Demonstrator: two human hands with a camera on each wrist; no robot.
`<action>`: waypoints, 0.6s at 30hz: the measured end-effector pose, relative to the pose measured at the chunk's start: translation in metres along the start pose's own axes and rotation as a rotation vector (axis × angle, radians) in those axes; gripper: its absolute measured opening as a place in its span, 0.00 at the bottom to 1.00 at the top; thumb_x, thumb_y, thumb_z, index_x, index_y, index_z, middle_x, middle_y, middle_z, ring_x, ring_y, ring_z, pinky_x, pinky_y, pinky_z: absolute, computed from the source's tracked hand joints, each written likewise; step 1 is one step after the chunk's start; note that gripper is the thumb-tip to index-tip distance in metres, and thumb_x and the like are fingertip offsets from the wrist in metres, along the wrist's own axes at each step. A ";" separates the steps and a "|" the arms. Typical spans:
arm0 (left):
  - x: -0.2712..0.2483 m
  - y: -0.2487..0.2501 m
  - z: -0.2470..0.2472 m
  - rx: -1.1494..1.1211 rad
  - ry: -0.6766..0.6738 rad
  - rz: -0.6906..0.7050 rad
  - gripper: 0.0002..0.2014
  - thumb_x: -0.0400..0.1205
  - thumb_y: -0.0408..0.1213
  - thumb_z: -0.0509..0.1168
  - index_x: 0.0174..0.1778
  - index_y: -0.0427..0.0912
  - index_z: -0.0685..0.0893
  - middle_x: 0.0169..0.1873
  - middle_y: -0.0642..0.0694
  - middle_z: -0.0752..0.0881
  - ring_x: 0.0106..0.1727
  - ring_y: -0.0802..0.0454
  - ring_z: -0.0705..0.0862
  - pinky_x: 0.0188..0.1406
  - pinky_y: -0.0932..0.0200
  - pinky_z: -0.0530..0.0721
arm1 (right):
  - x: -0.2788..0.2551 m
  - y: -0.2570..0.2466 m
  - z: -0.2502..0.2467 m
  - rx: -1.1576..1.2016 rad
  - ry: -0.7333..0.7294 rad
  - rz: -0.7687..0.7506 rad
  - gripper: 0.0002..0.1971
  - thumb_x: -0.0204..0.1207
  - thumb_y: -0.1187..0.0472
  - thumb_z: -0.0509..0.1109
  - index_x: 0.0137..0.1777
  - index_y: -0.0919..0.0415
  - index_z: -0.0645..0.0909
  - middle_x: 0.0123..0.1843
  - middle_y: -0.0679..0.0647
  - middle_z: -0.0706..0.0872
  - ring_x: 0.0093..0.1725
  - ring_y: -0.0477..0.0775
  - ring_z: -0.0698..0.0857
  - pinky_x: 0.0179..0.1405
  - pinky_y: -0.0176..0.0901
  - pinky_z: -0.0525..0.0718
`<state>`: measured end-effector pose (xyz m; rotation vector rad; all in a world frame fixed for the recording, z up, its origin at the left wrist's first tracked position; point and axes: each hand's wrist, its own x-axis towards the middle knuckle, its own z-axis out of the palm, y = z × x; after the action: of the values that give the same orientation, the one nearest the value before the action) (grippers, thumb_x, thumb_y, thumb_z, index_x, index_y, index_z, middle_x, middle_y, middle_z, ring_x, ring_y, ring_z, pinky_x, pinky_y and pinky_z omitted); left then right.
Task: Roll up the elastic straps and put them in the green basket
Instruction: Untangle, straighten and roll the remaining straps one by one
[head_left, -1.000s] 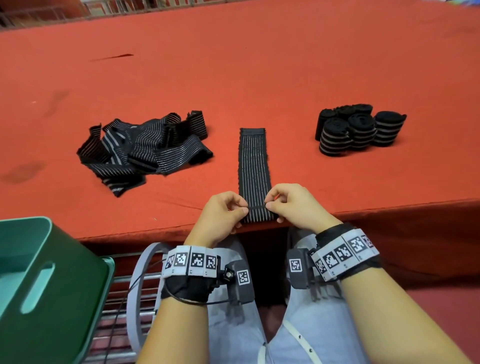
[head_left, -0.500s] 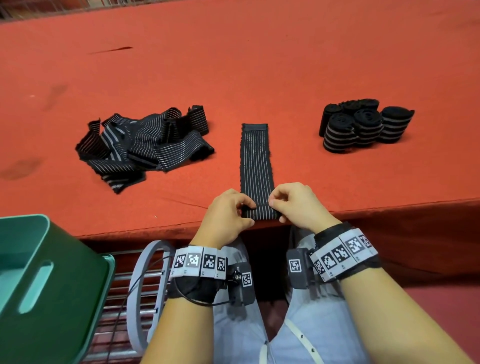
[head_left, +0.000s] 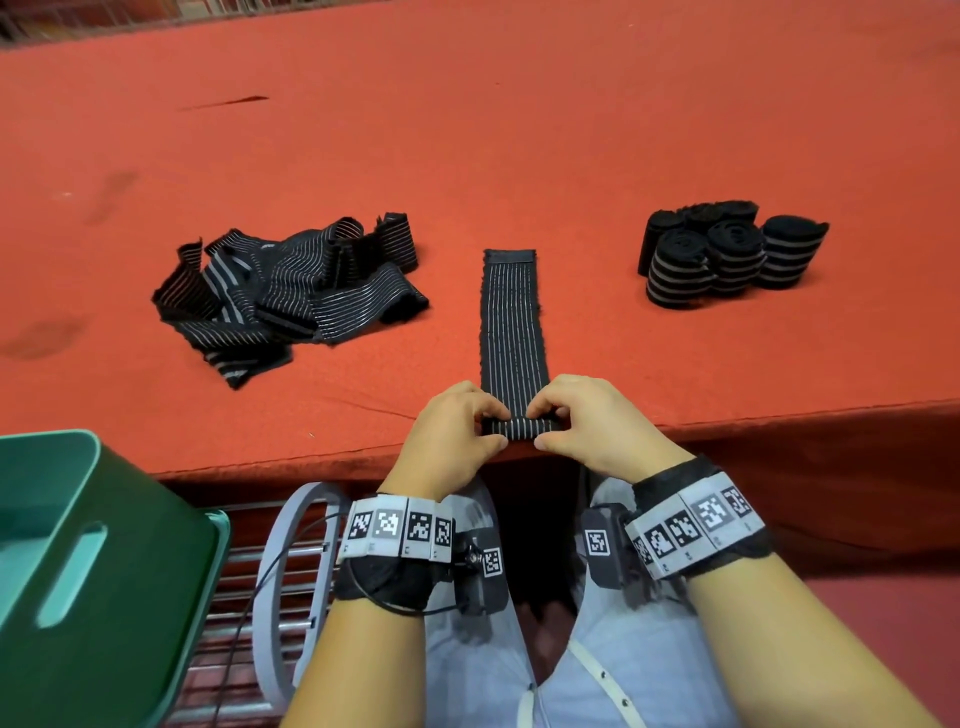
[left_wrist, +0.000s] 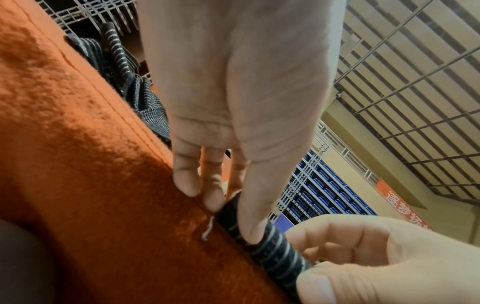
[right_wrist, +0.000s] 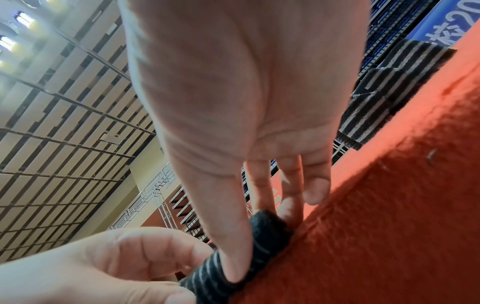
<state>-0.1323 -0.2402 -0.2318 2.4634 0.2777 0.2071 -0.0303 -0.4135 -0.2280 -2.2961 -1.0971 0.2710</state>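
A black elastic strap (head_left: 513, 322) with thin pale stripes lay flat on the red table (head_left: 467, 130), running straight away from the person, its near end turned up into a small tight roll (head_left: 521, 427) at the table's front edge. The left hand (head_left: 457, 434) pinched the roll's left end, thumb on the near side and curled fingers over the top; the right hand (head_left: 592, 431) pinched the right end the same way. The roll sat between the two grips, its striped middle bare. In the wrist views each thumb pressed on the roll, though the fingers behind it were partly hidden. A loose heap of unrolled straps (head_left: 291, 296) lay to the left, a cluster of finished rolls (head_left: 727, 254) well to the right. The green basket (head_left: 93, 571) stood below the table's edge at lower left.
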 end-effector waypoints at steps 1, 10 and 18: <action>0.000 0.000 -0.001 -0.003 -0.002 -0.002 0.13 0.73 0.37 0.79 0.51 0.53 0.90 0.46 0.57 0.81 0.45 0.59 0.80 0.54 0.55 0.81 | 0.000 0.000 0.000 -0.003 0.003 -0.004 0.13 0.68 0.59 0.81 0.52 0.50 0.88 0.47 0.42 0.82 0.49 0.45 0.79 0.53 0.43 0.79; -0.004 0.004 -0.008 -0.012 -0.061 -0.020 0.09 0.74 0.37 0.77 0.48 0.53 0.88 0.43 0.57 0.83 0.45 0.60 0.81 0.50 0.60 0.78 | -0.003 0.001 -0.001 0.105 0.008 0.029 0.11 0.70 0.59 0.81 0.50 0.46 0.88 0.46 0.40 0.88 0.48 0.37 0.84 0.50 0.35 0.81; -0.007 0.007 -0.012 -0.017 -0.099 -0.044 0.08 0.77 0.36 0.75 0.48 0.53 0.87 0.41 0.56 0.86 0.44 0.59 0.83 0.46 0.64 0.78 | -0.005 0.000 -0.002 0.179 0.005 0.055 0.08 0.72 0.59 0.80 0.47 0.46 0.88 0.43 0.41 0.88 0.47 0.37 0.85 0.49 0.35 0.82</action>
<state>-0.1405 -0.2407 -0.2184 2.4391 0.2852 0.0681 -0.0330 -0.4184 -0.2263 -2.1686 -0.9672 0.3695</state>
